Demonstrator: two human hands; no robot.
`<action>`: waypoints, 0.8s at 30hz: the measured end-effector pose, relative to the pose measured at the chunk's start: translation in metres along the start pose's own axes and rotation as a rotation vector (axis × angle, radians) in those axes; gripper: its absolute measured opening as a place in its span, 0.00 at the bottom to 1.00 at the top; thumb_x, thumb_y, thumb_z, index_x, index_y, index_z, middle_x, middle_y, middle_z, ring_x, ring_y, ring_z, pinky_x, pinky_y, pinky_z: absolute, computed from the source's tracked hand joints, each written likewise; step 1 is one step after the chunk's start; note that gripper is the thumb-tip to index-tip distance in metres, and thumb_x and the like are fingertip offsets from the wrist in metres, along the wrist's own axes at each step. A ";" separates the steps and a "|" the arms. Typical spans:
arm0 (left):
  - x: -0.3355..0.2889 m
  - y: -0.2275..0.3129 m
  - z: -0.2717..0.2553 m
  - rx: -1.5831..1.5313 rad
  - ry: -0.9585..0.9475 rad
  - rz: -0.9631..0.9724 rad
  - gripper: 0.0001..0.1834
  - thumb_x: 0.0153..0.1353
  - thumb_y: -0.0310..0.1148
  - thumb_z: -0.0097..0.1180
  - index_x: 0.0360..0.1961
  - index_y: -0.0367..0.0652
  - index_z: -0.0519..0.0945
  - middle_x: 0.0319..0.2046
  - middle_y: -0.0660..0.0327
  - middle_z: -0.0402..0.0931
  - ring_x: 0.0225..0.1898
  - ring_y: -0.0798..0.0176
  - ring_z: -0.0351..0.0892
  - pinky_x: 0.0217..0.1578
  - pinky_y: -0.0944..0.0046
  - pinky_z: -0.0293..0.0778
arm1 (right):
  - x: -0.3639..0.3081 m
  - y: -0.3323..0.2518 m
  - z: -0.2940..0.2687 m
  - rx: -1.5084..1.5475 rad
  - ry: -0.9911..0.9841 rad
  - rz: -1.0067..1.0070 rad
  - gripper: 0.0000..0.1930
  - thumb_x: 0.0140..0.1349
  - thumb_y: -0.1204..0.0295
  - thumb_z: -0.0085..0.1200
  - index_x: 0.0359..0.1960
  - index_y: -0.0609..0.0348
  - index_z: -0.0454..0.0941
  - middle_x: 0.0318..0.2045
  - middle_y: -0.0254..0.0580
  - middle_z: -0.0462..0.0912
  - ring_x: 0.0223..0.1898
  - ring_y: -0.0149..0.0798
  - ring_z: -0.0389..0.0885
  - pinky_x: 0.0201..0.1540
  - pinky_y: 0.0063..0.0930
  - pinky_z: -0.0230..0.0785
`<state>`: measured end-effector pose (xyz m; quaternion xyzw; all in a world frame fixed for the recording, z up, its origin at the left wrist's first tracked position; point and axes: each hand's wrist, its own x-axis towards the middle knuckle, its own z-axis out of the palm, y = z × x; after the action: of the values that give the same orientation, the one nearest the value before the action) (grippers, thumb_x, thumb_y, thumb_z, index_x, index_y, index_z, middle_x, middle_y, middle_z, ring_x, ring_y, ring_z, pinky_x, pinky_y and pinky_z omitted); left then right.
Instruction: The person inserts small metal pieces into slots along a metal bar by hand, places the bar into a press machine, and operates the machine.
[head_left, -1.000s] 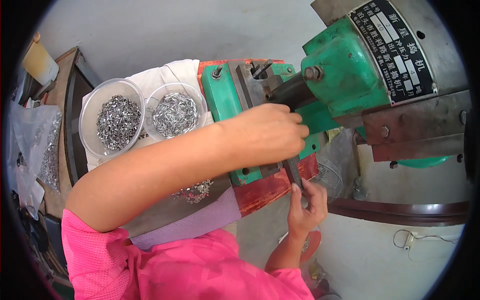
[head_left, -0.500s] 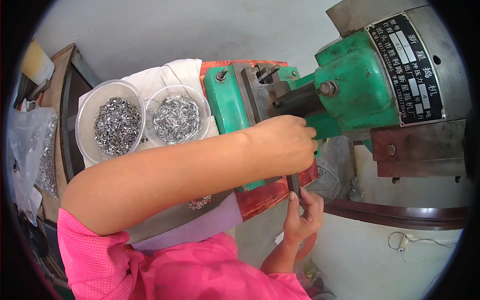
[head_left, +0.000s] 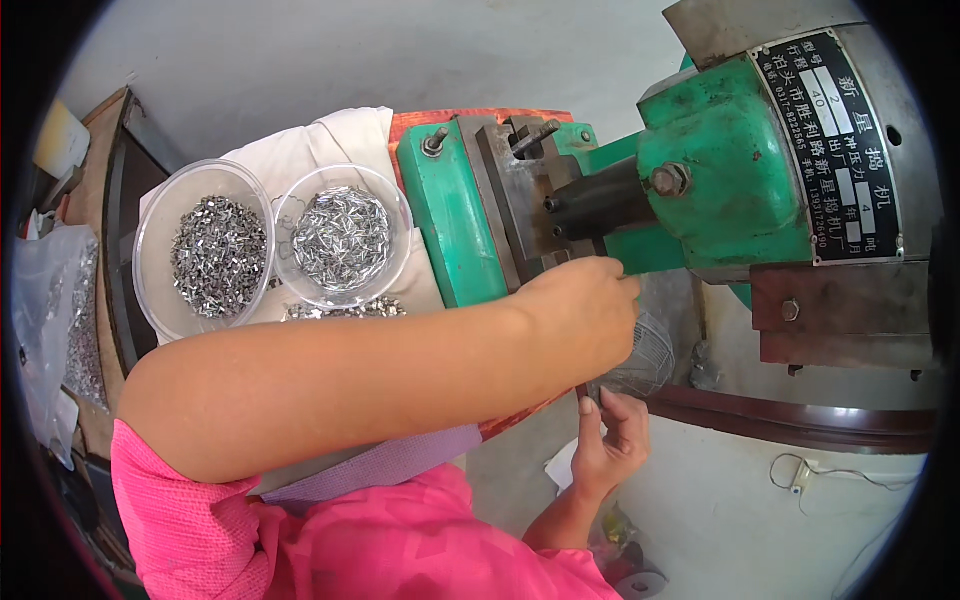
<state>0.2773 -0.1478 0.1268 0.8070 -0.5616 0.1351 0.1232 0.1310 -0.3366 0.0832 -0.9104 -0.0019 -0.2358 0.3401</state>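
Note:
My left arm stretches across the work surface, and my left hand (head_left: 590, 312) is curled beside the front of the green press (head_left: 440, 225). Its fingertips are turned away, so whatever they pinch is hidden. Below it, my right hand (head_left: 612, 435) grips the end of a dark metal bar (head_left: 588, 393) between thumb and fingers; the bar's other end disappears behind my left hand. The press's dark steel die block (head_left: 515, 200) and black ram (head_left: 605, 200) are just beyond my left hand. Two clear plastic tubs, one of short metal pieces (head_left: 218, 255) and one of slim metal pins (head_left: 342, 238), stand to the left.
A pile of small shiny parts (head_left: 350, 309) lies on the pale cloth (head_left: 345, 130) by the tubs. The press head (head_left: 720, 165) juts in from the right. A wire basket (head_left: 652, 355) sits beyond my hands, and a plastic bag of metal pieces (head_left: 88, 350) at far left.
My left hand has come slightly nearer to me, away from the ram, uncovering more of the die block. It now hides most of the bar. The view has shifted a little.

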 end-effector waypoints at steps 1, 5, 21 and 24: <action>-0.002 0.003 -0.005 0.020 -0.023 -0.003 0.07 0.50 0.34 0.60 0.28 0.44 0.85 0.34 0.67 0.78 0.43 0.65 0.75 0.43 0.67 0.69 | 0.003 0.000 0.003 0.010 0.005 0.000 0.11 0.54 0.85 0.65 0.39 0.69 0.82 0.38 0.44 0.79 0.39 0.33 0.79 0.41 0.23 0.75; -0.021 0.023 0.001 0.030 0.044 -0.013 0.08 0.50 0.33 0.57 0.28 0.41 0.83 0.33 0.66 0.78 0.43 0.65 0.75 0.45 0.67 0.67 | 0.015 0.002 0.019 0.028 -0.005 -0.088 0.09 0.55 0.83 0.65 0.39 0.69 0.82 0.37 0.42 0.80 0.39 0.33 0.79 0.42 0.24 0.73; -0.045 0.040 0.036 0.109 0.191 -0.312 0.24 0.56 0.32 0.53 0.53 0.32 0.78 0.56 0.52 0.75 0.62 0.55 0.72 0.59 0.61 0.70 | 0.096 0.060 0.055 0.399 -0.261 0.074 0.09 0.66 0.75 0.55 0.45 0.65 0.79 0.50 0.46 0.77 0.54 0.41 0.72 0.60 0.33 0.61; -0.046 0.041 0.037 0.094 0.198 -0.336 0.25 0.56 0.32 0.53 0.54 0.32 0.78 0.57 0.53 0.74 0.63 0.56 0.71 0.59 0.61 0.69 | 0.108 0.076 0.054 0.475 -0.366 0.190 0.08 0.65 0.72 0.58 0.41 0.65 0.77 0.51 0.44 0.74 0.56 0.40 0.69 0.62 0.34 0.58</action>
<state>0.2263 -0.1351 0.0776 0.8770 -0.3972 0.2175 0.1607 0.2620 -0.3784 0.0474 -0.8289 -0.0329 -0.0279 0.5578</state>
